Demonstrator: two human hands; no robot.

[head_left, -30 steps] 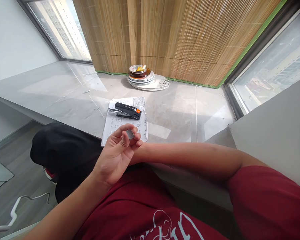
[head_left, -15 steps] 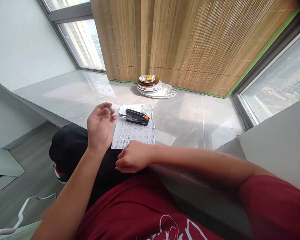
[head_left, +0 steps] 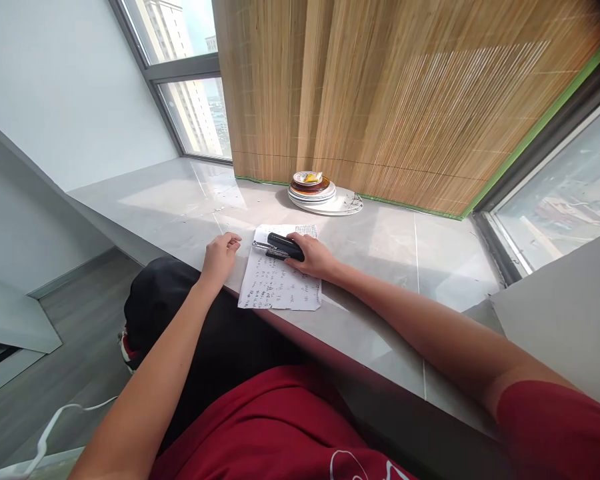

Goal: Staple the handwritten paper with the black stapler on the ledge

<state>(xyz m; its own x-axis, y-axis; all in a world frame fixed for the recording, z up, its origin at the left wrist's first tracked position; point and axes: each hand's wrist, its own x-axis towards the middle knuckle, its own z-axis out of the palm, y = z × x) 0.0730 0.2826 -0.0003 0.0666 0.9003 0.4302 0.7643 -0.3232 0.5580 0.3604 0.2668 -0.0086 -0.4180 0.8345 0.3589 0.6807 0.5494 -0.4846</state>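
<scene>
A black stapler (head_left: 286,247) lies on a sheet of handwritten paper (head_left: 285,287) on the tiled ledge. Its metal rail sticks out to the left, apart from the top arm. My right hand (head_left: 313,257) is wrapped round its right end, thumb on the near side and fingers over the far side. Left of the paper, my left hand (head_left: 221,257) is closed in a pinch low over the ledge. Whatever sits between those fingertips is too small to make out.
Behind the paper, a stack of plates (head_left: 312,193) with a yellow packet on top stands on a white oval plate (head_left: 349,202). A bamboo blind (head_left: 360,100) hangs at the back. The ledge's front edge (head_left: 370,368) runs above my lap.
My right hand has gone from over my lap to the stapler and taken hold of it. My left hand has come down towards the ledge, and the view has shifted.
</scene>
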